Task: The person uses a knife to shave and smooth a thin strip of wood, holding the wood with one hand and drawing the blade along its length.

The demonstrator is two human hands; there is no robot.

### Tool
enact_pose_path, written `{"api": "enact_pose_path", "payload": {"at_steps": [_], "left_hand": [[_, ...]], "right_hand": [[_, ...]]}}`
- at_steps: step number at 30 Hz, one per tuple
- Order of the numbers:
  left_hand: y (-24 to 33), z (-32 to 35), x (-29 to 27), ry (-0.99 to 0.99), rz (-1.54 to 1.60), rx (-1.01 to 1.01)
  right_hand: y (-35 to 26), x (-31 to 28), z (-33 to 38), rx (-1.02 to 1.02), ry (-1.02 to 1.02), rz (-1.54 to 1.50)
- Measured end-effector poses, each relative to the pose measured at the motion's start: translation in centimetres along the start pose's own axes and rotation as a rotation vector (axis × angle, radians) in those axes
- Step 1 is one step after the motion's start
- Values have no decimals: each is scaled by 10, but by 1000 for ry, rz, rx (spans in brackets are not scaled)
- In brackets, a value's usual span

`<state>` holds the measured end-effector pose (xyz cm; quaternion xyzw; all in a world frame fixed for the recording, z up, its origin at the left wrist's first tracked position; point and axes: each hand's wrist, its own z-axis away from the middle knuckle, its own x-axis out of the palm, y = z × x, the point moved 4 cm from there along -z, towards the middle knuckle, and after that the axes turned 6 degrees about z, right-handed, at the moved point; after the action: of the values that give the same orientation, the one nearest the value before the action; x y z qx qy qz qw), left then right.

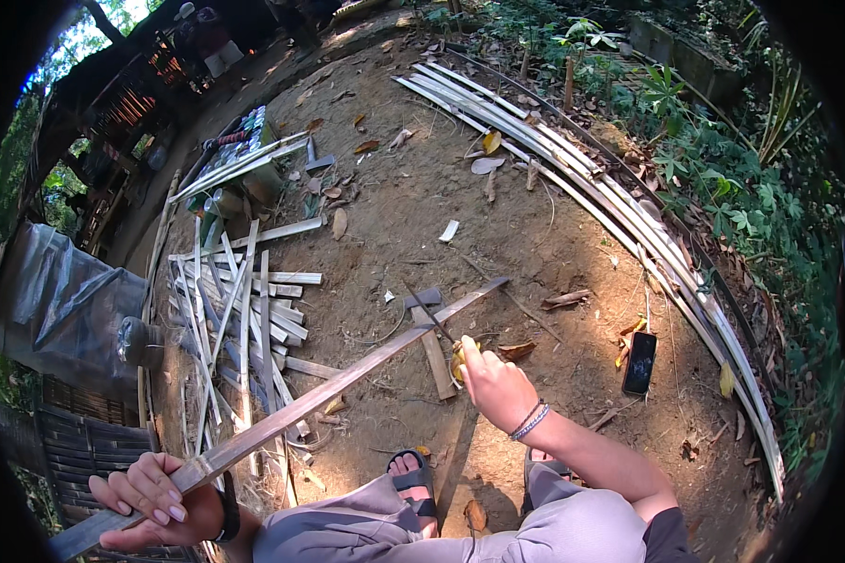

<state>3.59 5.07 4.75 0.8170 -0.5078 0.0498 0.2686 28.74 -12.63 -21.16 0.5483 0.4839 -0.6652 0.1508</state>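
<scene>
My left hand (164, 502) is closed round the lower end of a long brown bamboo strip (324, 383), which slants up and away to the right. A knife (434, 322) with a thin dark blade and a yellowish handle is in my closed right hand (495, 375). Its blade crosses the strip near the far end; whether it touches the wood I cannot tell. Beneath the strip, a tool with a grey metal head and a flat wooden handle (435, 361) lies on the ground, partly hidden by the strip.
Several cut bamboo pieces (253, 324) lie piled on the left. Long pale strips (591, 178) curve along the right side. A black phone (640, 364) rests on the soil. A hammer (317, 159) lies farther off, and clear plastic sheeting (66, 300) covers something at far left.
</scene>
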Motion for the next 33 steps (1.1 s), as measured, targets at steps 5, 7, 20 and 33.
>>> {"api": "enact_pose_path", "payload": {"at_steps": [5,7,20,33], "left_hand": [[-6,3,2,-23,77,-47],[2,2,2,-134,134,-123],[4,4,3,-115,71,-107],[33,-16,13,-12,-6,3]], "right_hand": [[94,44,-25,176,-32,57],[72,33,-32,118,-38,35],[25,9,0,89,18,-72],[77,61,3,174,18,11]]}}
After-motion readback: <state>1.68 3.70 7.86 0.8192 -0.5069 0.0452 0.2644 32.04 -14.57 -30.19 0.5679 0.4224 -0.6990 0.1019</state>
